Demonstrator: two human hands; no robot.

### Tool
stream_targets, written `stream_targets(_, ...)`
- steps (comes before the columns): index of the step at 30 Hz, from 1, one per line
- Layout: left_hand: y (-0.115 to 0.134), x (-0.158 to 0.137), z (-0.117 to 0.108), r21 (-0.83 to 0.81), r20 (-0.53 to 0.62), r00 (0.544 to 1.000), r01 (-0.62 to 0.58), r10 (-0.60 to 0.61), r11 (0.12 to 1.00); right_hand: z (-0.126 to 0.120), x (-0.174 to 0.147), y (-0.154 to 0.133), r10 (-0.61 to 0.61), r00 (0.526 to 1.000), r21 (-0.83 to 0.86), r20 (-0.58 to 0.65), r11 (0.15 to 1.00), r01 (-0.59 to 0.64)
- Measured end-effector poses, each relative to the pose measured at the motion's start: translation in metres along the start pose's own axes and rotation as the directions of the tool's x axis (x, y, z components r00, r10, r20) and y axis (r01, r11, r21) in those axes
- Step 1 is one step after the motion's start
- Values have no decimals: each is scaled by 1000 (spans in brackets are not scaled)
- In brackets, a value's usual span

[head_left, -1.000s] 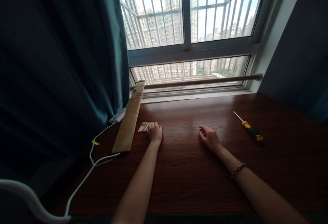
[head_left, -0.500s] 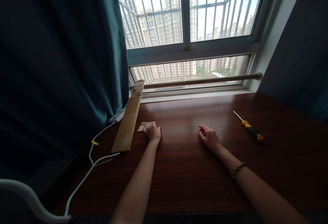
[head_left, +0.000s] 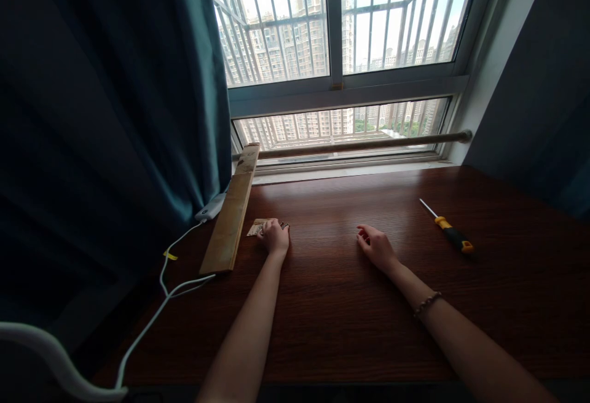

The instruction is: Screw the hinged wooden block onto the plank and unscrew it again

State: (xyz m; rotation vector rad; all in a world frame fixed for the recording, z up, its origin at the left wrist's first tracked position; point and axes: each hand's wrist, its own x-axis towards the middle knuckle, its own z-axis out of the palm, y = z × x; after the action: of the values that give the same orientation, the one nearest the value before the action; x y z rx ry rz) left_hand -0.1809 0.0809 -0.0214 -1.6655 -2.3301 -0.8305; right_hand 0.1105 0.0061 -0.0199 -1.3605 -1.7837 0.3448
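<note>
My left hand [head_left: 275, 238] rests on the desk with its fingers curled down over a small pale flat piece [head_left: 253, 228]. Little shiny metal bits [head_left: 284, 226] show around its fingertips, too small and too covered for me to name. To the right, my right hand [head_left: 377, 248] lies on the wood, fingers loosely bent and slightly apart, with nothing in them. A screwdriver [head_left: 454, 235] with a yellow and black handle lies farther right, its shaft pointing towards the window, apart from both hands.
A long wooden board [head_left: 229, 219] lies left of my left hand, its far end raised by the window bar [head_left: 369, 145]. Behind it sits a white power strip [head_left: 211, 207]. White cables [head_left: 142, 335] run along the left, beside a blue curtain [head_left: 203, 96]. The brown desk [head_left: 332, 317] spreads underneath.
The fingers of my left hand have shifted slightly left over the pale piece and its metal bits. My right hand and the screwdriver have stayed in place.
</note>
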Motion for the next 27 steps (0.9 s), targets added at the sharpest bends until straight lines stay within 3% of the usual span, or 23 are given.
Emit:
stream_targets(5,1,-2,-1,59,-24,997,79,-78,995,0,0,0,6,1000,0,-10,1000,-6)
stream_targets(10,4,0,-4,49,68,992,102,-106,994,0,1,0,6,1000,0,-4,1000,-6)
stream_targets(20,20,-6,-17,201,220,973,-121,75,972,-1,1,-1,13,1000,-4,5,1000,-13)
stream_targets(27,22,-5,-25,47,300,952,-77,59,996,-2,1,-2,22,1000,36,4,999,-22)
